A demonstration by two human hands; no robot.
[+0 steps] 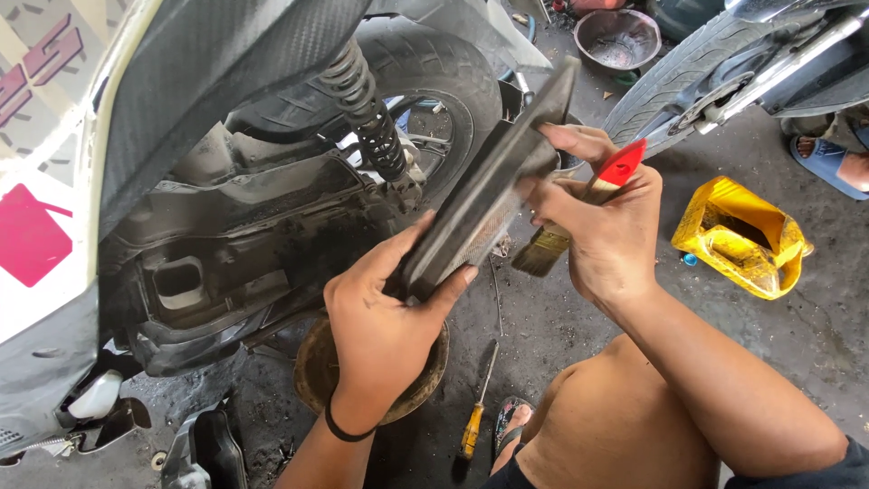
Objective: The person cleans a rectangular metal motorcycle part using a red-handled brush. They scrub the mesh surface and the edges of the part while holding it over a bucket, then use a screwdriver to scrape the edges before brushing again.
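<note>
Head view looks down on a scooter point(136, 181) that fills the left half, its side cover off so the dark engine case shows, with the rear tyre point(444, 81) and a coiled shock absorber point(367, 104) behind it. A second wheel point(670, 72) leans in at the upper right. Between them, raised over the oily concrete floor point(815, 335), a flat dark rectangular panel point(493, 177), perhaps an air filter, though the angle is too steep to be sure, is held tilted, its far end high toward the top of the frame. The left hand point(380, 317) grips its lower end, thumb over the near face and fingers wrapped beneath. The right hand point(602, 226) steadies the panel's upper edge with its fingertips while closed around a paintbrush point(579, 213) with a red handle end, bristles pointing down just beside the panel. A cut yellow oil jug point(742, 237) lies on its side to the right, well apart from the hands. Under the left wrist sits a round dirty pan point(312, 371). A metal bowl point(617, 38) stands at the top. A yellow-handled screwdriver point(476, 412) lies on the floor near the person's knee
</note>
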